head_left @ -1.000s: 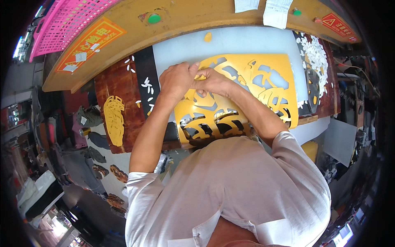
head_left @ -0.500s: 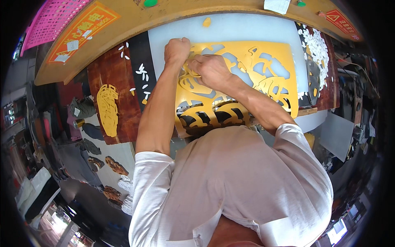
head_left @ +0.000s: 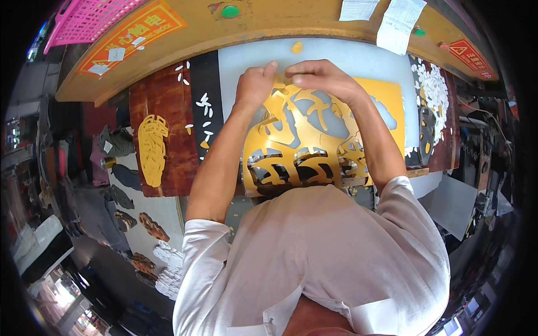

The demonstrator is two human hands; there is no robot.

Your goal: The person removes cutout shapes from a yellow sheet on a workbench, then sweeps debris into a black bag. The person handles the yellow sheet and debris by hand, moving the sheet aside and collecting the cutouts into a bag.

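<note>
A yellow sheet [head_left: 386, 88] full of curved cut-out holes lies over a pale blue-white board [head_left: 241, 55]. Its near part droops past the board's near edge towards my body. My left hand [head_left: 256, 87] is closed at the sheet's far left corner, pinching it. Close by on the right, my right hand [head_left: 322, 77] has its fingers and thumb drawn together at the far edge of the sheet. Whatever lies between those fingertips is hidden. Between both hands, the sheet is bent and raised. One small yellow offcut [head_left: 296, 47] rests farther back on the board.
A yellow machine beam [head_left: 196, 31] with a green button [head_left: 230, 11] and hanging papers [head_left: 400, 25] spans the back. Stacked yellow cut pieces [head_left: 151, 151] lie left on red-brown wood. White scraps [head_left: 432, 89] and a dark oval piece [head_left: 427, 129] are at right.
My right hand has moved right and away from me, and both hands are farther apart. The sheet's left part is now lifted and bent, and its right part is pulled inward. The view has shifted.
</note>
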